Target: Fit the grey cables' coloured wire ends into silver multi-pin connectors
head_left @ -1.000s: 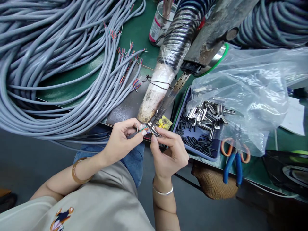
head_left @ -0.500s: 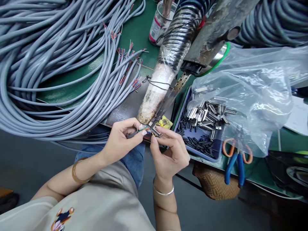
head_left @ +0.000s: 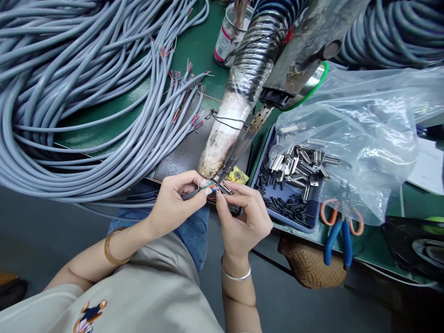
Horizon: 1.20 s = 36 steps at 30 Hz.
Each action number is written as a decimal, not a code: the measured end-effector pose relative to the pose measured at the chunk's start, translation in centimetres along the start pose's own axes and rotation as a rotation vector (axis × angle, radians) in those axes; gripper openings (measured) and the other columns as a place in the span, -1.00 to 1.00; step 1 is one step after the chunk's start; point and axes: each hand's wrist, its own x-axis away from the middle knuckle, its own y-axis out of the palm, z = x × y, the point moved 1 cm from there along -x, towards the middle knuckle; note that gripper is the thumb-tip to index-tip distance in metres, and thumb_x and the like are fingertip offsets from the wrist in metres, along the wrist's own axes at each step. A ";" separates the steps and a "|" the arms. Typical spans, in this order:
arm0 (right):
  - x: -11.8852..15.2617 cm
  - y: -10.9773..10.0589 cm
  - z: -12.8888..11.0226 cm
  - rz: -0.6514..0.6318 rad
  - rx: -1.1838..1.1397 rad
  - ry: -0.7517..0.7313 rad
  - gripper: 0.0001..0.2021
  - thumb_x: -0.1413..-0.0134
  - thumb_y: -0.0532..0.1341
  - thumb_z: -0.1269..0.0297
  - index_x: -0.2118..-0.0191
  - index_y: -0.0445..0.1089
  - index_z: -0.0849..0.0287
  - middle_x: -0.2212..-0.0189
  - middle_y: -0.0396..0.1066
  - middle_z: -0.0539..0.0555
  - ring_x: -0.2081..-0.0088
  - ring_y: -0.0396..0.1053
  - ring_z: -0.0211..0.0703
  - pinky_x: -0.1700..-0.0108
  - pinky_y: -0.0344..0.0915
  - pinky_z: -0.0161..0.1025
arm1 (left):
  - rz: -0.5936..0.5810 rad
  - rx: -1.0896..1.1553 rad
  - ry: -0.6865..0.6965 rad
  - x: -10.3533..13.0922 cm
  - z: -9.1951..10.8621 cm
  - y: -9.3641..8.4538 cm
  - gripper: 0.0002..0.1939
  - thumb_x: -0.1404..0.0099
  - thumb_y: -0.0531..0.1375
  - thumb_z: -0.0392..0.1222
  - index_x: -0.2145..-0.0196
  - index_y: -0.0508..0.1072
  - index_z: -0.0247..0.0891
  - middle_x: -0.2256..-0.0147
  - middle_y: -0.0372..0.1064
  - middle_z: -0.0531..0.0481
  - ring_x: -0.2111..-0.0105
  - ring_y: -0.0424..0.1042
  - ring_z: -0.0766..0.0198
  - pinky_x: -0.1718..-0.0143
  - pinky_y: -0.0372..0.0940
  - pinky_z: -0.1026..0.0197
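Observation:
My left hand (head_left: 178,196) is closed in a pinch on the end of a grey cable (head_left: 192,194), with green and orange wires (head_left: 209,186) fanning out past its fingertips. White coverings show on the fingertips. My right hand (head_left: 244,208) pinches a thin wire, mostly hidden by the fingers, beside a metal multi-pin connector (head_left: 225,188). Over the connector, the dark tip of a mounted soldering iron (head_left: 239,147) comes down between both hands. Its contact point is too small to make out.
Bundled grey cables (head_left: 86,92) with stripped ends spread at left. A fume hose (head_left: 231,118) hangs behind my hands. At right stand a blue tray (head_left: 308,228) of connectors and black tubing, a plastic bag (head_left: 374,120), blue-handled pliers (head_left: 338,240) and orange-handled scissors (head_left: 357,224).
My right thumb and fingers have shifted slightly left and up against the connector. The left hand stays nearly still, pinching the cable end. The view has moved a little.

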 end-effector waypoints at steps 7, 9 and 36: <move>0.1 0.0 -0.1 0.005 -0.002 -0.017 -0.82 -0.14 0.41 0.49 0.32 0.44 0.09 0.21 0.64 0.01 0.22 0.60 -0.21 0.18 0.55 -0.24 | -0.002 -0.012 0.004 0.0 -0.1 -0.1 -0.87 -0.15 0.35 -0.34 0.47 0.45 -0.27 0.57 0.32 0.16 0.59 0.24 0.46 0.48 0.29 0.39; 0.3 0.0 0.0 -0.007 0.017 -0.042 -0.81 -0.15 0.40 0.49 0.31 0.42 0.08 0.20 0.64 0.02 0.22 0.61 -0.20 0.21 0.54 -0.25 | 0.003 -0.025 -0.009 0.0 -0.2 -0.2 -0.87 -0.14 0.36 -0.32 0.48 0.45 -0.28 0.53 0.38 0.11 0.56 0.29 0.44 0.48 0.28 0.39; 0.1 0.0 -0.3 0.005 0.008 -0.006 -0.82 -0.14 0.42 0.47 0.35 0.44 0.09 0.25 0.62 0.00 0.25 0.60 -0.20 0.22 0.56 -0.24 | -0.012 -0.035 -0.032 0.1 -0.3 -0.2 -0.77 -0.17 0.39 -0.18 0.45 0.40 -0.26 0.55 0.30 0.14 0.61 0.16 0.49 0.59 0.13 0.40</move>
